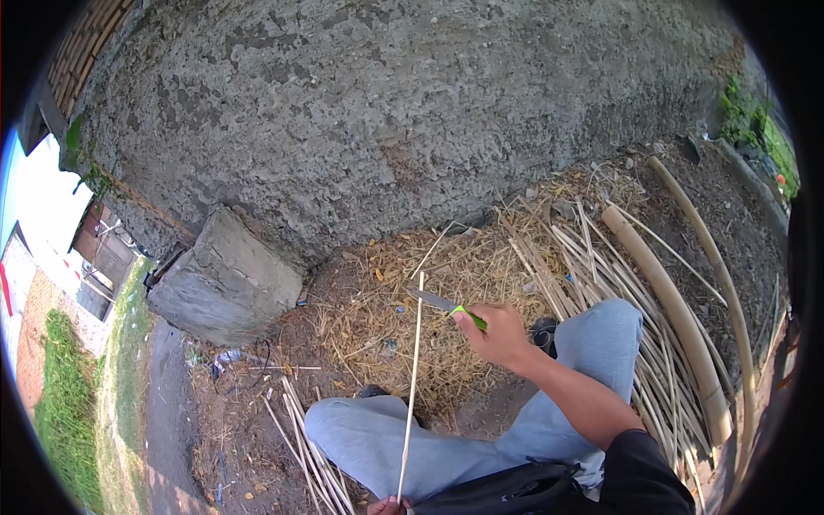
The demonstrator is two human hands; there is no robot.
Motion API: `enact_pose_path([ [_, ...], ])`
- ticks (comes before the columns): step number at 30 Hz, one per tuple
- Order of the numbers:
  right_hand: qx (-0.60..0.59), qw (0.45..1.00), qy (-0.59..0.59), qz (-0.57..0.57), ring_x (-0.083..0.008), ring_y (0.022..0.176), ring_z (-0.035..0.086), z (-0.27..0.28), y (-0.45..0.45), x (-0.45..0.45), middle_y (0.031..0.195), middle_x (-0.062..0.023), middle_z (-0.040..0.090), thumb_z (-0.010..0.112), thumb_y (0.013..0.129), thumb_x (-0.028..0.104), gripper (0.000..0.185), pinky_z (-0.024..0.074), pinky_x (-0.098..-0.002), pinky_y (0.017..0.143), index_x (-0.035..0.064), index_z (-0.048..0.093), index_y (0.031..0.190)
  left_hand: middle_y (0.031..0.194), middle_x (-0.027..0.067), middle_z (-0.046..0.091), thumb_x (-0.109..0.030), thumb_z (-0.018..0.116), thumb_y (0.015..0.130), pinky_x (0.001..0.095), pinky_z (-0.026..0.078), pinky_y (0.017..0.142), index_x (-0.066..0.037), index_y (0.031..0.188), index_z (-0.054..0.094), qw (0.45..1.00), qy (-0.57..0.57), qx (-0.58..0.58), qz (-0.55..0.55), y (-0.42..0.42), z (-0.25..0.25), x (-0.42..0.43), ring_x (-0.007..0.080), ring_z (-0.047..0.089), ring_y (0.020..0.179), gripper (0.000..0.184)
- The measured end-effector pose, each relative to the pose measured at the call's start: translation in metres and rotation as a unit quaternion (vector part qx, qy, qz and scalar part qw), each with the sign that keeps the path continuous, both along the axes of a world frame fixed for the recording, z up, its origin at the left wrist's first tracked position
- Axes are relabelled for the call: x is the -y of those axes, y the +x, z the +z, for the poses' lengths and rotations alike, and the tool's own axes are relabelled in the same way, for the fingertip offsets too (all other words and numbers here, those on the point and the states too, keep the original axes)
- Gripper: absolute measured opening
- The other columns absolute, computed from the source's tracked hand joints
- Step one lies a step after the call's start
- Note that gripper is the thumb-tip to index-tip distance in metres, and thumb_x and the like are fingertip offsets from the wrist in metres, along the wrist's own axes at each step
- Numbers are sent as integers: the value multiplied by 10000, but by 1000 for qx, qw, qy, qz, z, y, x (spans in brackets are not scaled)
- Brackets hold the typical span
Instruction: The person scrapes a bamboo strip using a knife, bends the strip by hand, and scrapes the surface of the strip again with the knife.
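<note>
Knife (443, 303) above straw-strewn ground (468, 365), rough grey wall (429, 103) ahead.

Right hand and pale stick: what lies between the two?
The knife, in the head view: the right hand grips it, and its blade crosses the pale stick; whether they touch is unclear.

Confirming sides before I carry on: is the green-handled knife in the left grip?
No, the right grip holds the green-handled knife, while the left grip holds the bamboo strip.
</note>
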State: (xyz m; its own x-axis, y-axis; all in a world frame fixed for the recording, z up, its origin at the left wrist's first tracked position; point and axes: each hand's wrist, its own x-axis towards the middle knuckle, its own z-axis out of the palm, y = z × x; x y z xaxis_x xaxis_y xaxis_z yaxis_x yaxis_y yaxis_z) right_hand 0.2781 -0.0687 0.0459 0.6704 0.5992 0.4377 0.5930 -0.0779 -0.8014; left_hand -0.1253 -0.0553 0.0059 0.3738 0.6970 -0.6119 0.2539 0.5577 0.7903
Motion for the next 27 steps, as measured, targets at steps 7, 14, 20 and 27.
enact_pose_path([
  [7, 71, 997, 19, 19, -257, 462, 560, -9, 0, 3, 601, -102, 596, 671, 891, 313, 296, 423, -382, 441, 28, 714, 826, 536, -51, 391, -143, 500, 911, 237, 215, 431, -68, 674, 573, 998, 40, -22, -31, 13, 6, 3, 71, 332, 453, 259],
  [14, 168, 982, -17, 88, -244, 488, 605, -22, -20, 6, 675, -69, 654, 665, 881, 390, 307, 447, -363, 414, 93, 722, 827, 550, -49, 437, -261, 543, 976, 239, 277, 441, -66, 714, 612, 990, 122, -26, -65, 22, 3, 6, 52, 374, 476, 334],
  [20, 187, 975, -35, 113, -244, 475, 596, -27, -25, 4, 665, -58, 643, 660, 883, 402, 314, 435, -373, 405, 98, 721, 832, 542, -50, 412, -390, 535, 993, 262, 276, 460, -63, 717, 633, 951, 258, -70, -154, 18, -2, 5, 51, 355, 510, 439],
  [27, 148, 988, -36, 16, -256, 471, 588, -23, 7, -1, 650, -59, 639, 677, 879, 359, 274, 435, -372, 400, 97, 712, 805, 530, -32, 416, -455, 525, 982, 300, 291, 467, 3, 751, 670, 946, 271, -107, -143, 13, -18, 7, 70, 363, 511, 533],
])
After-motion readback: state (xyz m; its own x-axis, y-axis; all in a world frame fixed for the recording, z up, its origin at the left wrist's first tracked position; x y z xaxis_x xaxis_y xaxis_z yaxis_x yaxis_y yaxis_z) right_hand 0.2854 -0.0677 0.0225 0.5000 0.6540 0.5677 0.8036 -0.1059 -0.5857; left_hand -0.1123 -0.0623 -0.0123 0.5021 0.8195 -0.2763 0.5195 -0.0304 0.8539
